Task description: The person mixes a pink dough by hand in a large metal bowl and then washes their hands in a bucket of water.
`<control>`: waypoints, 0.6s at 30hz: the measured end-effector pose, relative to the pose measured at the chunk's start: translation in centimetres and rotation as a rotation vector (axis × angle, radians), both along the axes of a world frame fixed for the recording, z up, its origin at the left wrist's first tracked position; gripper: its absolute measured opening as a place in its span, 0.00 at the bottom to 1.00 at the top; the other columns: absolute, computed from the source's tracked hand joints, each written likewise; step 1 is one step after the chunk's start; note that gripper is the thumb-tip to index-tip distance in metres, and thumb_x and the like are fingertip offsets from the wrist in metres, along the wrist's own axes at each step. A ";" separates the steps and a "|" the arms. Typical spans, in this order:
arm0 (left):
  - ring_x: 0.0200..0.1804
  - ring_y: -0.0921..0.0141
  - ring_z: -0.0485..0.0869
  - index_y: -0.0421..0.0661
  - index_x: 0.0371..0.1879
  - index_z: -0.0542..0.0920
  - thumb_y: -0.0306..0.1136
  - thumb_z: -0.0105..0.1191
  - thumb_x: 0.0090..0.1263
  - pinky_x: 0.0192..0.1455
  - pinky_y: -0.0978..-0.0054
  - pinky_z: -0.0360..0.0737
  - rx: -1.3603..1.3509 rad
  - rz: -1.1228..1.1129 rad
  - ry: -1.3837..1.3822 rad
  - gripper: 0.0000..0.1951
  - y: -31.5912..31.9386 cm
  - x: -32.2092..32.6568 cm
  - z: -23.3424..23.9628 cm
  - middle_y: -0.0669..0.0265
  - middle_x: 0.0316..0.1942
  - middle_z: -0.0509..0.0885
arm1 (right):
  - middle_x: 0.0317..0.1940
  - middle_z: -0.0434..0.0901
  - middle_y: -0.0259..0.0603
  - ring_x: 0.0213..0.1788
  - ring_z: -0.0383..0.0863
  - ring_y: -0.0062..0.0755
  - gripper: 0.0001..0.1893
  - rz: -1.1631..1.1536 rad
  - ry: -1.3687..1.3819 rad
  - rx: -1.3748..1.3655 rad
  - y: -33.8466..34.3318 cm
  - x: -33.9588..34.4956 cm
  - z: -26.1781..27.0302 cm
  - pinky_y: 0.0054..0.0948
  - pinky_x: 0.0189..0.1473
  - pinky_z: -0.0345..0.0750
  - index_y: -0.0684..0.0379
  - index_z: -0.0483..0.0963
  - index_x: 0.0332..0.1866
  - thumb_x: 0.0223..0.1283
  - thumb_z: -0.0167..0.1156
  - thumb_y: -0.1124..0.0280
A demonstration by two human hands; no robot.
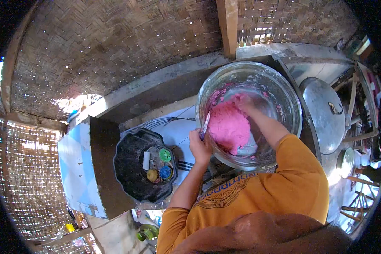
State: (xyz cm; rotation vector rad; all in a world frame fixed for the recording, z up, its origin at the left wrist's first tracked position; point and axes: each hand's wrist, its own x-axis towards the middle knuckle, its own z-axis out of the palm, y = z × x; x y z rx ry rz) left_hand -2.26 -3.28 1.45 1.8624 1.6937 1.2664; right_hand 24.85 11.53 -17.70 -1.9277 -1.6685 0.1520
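A large round metal basin (249, 67) stands before me, its wall smeared with pink and whitish residue. Inside lies a big lump of pink dough (230, 127). My right hand (243, 103) reaches down into the basin at the lump's upper edge; the fingers merge with the pink mass, so their grip is hidden. At the basin's left rim, my left hand (200, 146) holds a slim knife-like utensil (205, 125) upright, pale above and purple near the fist. Its tip reaches over the rim beside the dough.
Left of the basin, a black scalloped tub (130, 165) holds a white cylinder (146, 160), a green round piece (165, 155), a blue one (166, 172) and a yellowish one (152, 175). A domed metal lid (322, 116) lies right. A woven wall (130, 47) rises behind.
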 end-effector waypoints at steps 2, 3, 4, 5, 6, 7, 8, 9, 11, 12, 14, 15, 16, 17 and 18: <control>0.33 0.53 0.70 0.40 0.32 0.70 0.25 0.51 0.54 0.36 0.63 0.69 0.003 0.002 -0.008 0.08 -0.2 0.0 -0.2 0.53 0.28 0.70 | 0.29 0.77 0.42 0.34 0.76 0.39 0.14 -0.136 0.024 0.133 -0.9 0.6 2.6 0.34 0.42 0.71 0.57 0.73 0.35 0.55 0.47 0.58; 0.33 0.53 0.70 0.40 0.32 0.70 0.25 0.51 0.54 0.36 0.63 0.69 0.007 0.000 -0.012 0.08 -0.1 0.1 -0.2 0.53 0.28 0.70 | 0.29 0.77 0.42 0.34 0.76 0.39 0.14 -0.203 0.065 0.201 -1.9 1.4 4.1 0.34 0.42 0.72 0.57 0.73 0.34 0.55 0.47 0.58; 0.33 0.53 0.70 0.40 0.31 0.70 0.25 0.51 0.54 0.36 0.63 0.69 0.002 -0.007 -0.027 0.08 -0.2 0.3 0.0 0.53 0.28 0.70 | 0.29 0.78 0.43 0.34 0.76 0.39 0.14 -0.264 0.094 0.267 -2.8 2.3 5.5 0.34 0.42 0.72 0.57 0.74 0.33 0.54 0.47 0.58; 0.32 0.53 0.70 0.40 0.31 0.70 0.25 0.50 0.54 0.35 0.63 0.69 0.001 -0.012 -0.047 0.07 -0.2 0.6 0.4 0.53 0.28 0.70 | 0.29 0.78 0.43 0.34 0.76 0.40 0.14 -0.301 0.112 0.313 -3.8 3.0 6.9 0.34 0.42 0.72 0.57 0.74 0.33 0.54 0.47 0.59; 0.32 0.53 0.70 0.40 0.31 0.70 0.25 0.50 0.53 0.35 0.63 0.69 0.004 -0.014 -0.069 0.07 -0.2 0.9 0.6 0.54 0.28 0.70 | 0.29 0.78 0.43 0.34 0.76 0.40 0.13 -0.317 0.123 0.344 -4.6 3.2 8.2 0.35 0.42 0.72 0.57 0.74 0.32 0.54 0.47 0.59; 0.32 0.53 0.70 0.40 0.30 0.70 0.24 0.50 0.53 0.35 0.63 0.69 0.008 -0.008 -0.067 0.07 -0.1 0.8 0.6 0.54 0.28 0.70 | 0.29 0.78 0.44 0.34 0.77 0.40 0.13 -0.305 0.126 0.364 -5.0 2.5 9.1 0.35 0.42 0.72 0.58 0.74 0.32 0.54 0.47 0.59; 0.32 0.53 0.70 0.40 0.30 0.70 0.24 0.50 0.53 0.34 0.63 0.69 0.011 0.001 -0.064 0.07 -0.2 0.7 0.6 0.54 0.27 0.70 | 0.29 0.78 0.44 0.34 0.77 0.41 0.13 -0.252 0.112 0.339 -5.0 1.6 9.8 0.35 0.42 0.73 0.58 0.74 0.31 0.54 0.47 0.60; 0.31 0.53 0.70 0.40 0.30 0.71 0.24 0.50 0.53 0.34 0.63 0.69 0.016 0.004 -0.062 0.06 -0.1 0.7 0.6 0.54 0.27 0.70 | 0.29 0.78 0.45 0.34 0.77 0.41 0.13 -0.193 0.091 0.299 -5.0 0.5 10.7 0.35 0.42 0.73 0.58 0.74 0.30 0.54 0.47 0.60; 0.31 0.54 0.71 0.40 0.31 0.71 0.23 0.50 0.53 0.34 0.64 0.69 0.002 0.016 -0.057 0.07 -0.1 0.5 0.3 0.54 0.28 0.71 | 0.29 0.78 0.46 0.34 0.77 0.42 0.13 -0.066 0.030 0.136 -4.0 -2.0 11.8 0.36 0.42 0.73 0.58 0.74 0.29 0.54 0.47 0.61; 0.32 0.54 0.71 0.40 0.31 0.70 0.23 0.50 0.53 0.34 0.64 0.69 -0.007 0.018 -0.049 0.07 -0.2 0.3 0.2 0.54 0.28 0.71 | 0.29 0.78 0.46 0.34 0.77 0.42 0.13 -0.008 -0.010 0.018 -3.1 -2.9 11.9 0.36 0.42 0.73 0.58 0.74 0.29 0.53 0.47 0.61; 0.32 0.54 0.71 0.40 0.31 0.70 0.23 0.50 0.53 0.35 0.64 0.69 -0.025 0.026 -0.058 0.08 -0.4 0.0 0.4 0.54 0.28 0.71 | 0.29 0.78 0.47 0.34 0.77 0.43 0.13 0.091 -0.081 -0.175 -0.4 -4.2 10.6 0.37 0.42 0.74 0.59 0.75 0.27 0.53 0.47 0.62; 0.33 0.53 0.71 0.40 0.32 0.70 0.23 0.50 0.53 0.35 0.64 0.69 -0.026 0.015 -0.066 0.08 -0.4 0.3 0.8 0.54 0.28 0.71 | 0.28 0.78 0.47 0.34 0.77 0.42 0.13 0.109 -0.116 -0.203 1.7 -3.2 7.3 0.37 0.40 0.74 0.58 0.75 0.27 0.52 0.47 0.61; 0.33 0.53 0.71 0.40 0.32 0.70 0.23 0.50 0.53 0.36 0.64 0.69 -0.016 -0.010 -0.059 0.08 -0.2 0.8 1.1 0.54 0.29 0.71 | 0.27 0.77 0.48 0.34 0.77 0.42 0.13 0.116 -0.153 -0.232 3.6 -1.7 4.1 0.37 0.39 0.73 0.58 0.76 0.26 0.51 0.48 0.61; 0.33 0.53 0.71 0.40 0.32 0.70 0.23 0.50 0.53 0.36 0.64 0.69 -0.005 -0.036 -0.056 0.08 0.2 1.4 1.2 0.54 0.29 0.71 | 0.27 0.77 0.48 0.33 0.77 0.42 0.13 0.121 -0.194 -0.261 5.5 -0.3 2.4 0.38 0.37 0.73 0.58 0.76 0.25 0.50 0.49 0.61; 0.34 0.53 0.71 0.40 0.32 0.70 0.23 0.50 0.52 0.36 0.64 0.69 -0.003 -0.036 -0.047 0.09 0.2 1.3 1.0 0.54 0.29 0.71 | 0.27 0.78 0.47 0.34 0.77 0.41 0.13 0.248 -0.239 -0.301 6.4 -1.0 2.8 0.38 0.37 0.73 0.57 0.77 0.27 0.49 0.49 0.61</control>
